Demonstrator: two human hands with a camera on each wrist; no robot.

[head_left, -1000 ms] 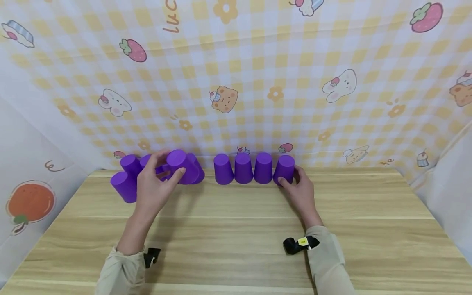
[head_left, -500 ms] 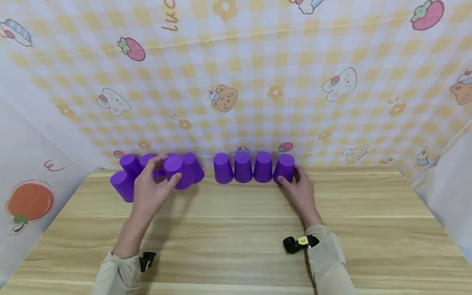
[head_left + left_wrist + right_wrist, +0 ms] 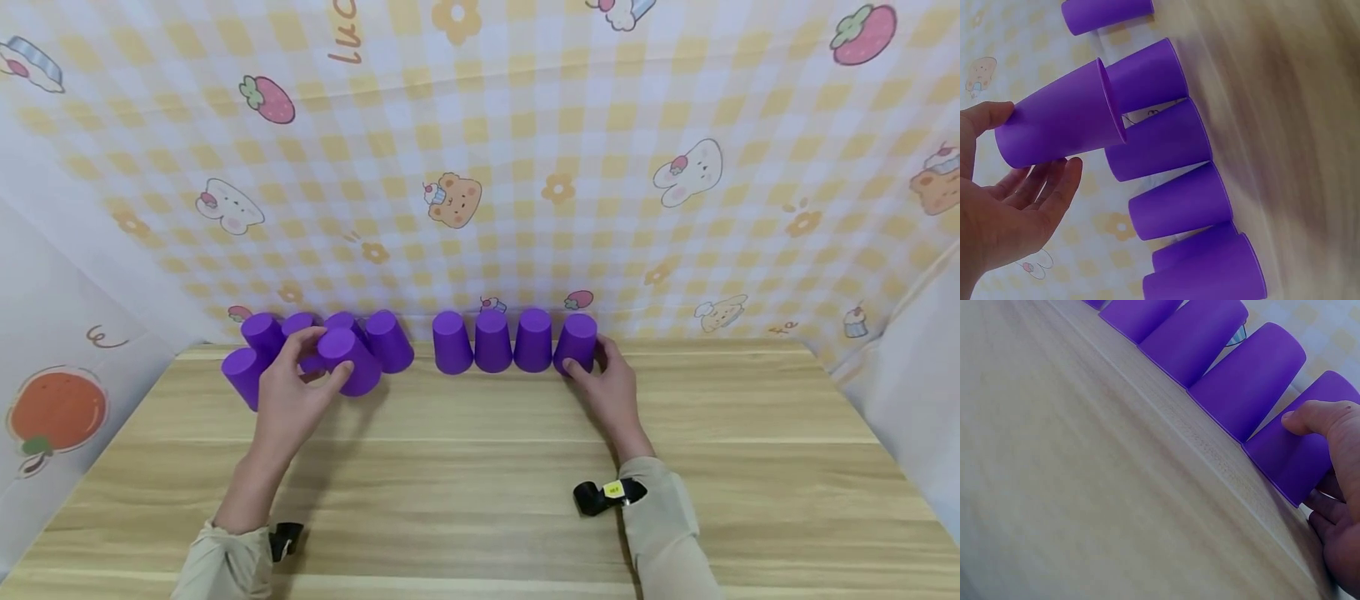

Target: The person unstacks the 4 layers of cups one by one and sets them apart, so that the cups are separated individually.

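My left hand (image 3: pixel 291 404) pinches an upside-down purple cup (image 3: pixel 354 362) between thumb and fingers. In the left wrist view this cup (image 3: pixel 1063 119) hangs above the table, tilted, apart from the cups behind it. Behind and beside that hand stand several more upside-down purple cups, among them one at the near left (image 3: pixel 243 375) and one at the right (image 3: pixel 390 342); the hand partly covers some. My right hand (image 3: pixel 617 404) grips the rightmost cup (image 3: pixel 576 337) of a row, thumb on its front. That cup (image 3: pixel 1297 444) stands rim-down, close against its neighbour.
Left of the right-hand cup, the row goes on with three purple cups, the middle one (image 3: pixel 493 342) near the wall. A gap separates this row from the left group. The wooden table (image 3: pixel 450 467) ends at a checked cloth backdrop (image 3: pixel 510 150).
My left hand has moved left and slightly toward me with the held cup, uncovering the cups behind it. My right hand keeps its grip in the same place.
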